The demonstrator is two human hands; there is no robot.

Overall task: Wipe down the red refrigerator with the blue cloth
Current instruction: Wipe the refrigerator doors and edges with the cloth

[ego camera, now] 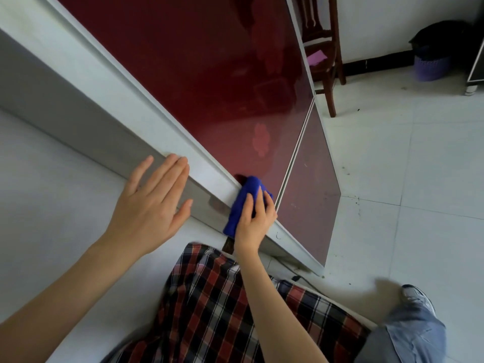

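Our right hand (252, 226) clamps the blue cloth (243, 203) against the red refrigerator (209, 82); left hand (149, 208) flat, fingers apart.

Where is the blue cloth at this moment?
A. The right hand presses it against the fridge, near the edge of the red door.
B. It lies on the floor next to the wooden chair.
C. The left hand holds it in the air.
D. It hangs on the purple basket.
A: the right hand presses the blue cloth onto the red refrigerator at the door's edge, while the left hand is open and without cloth.
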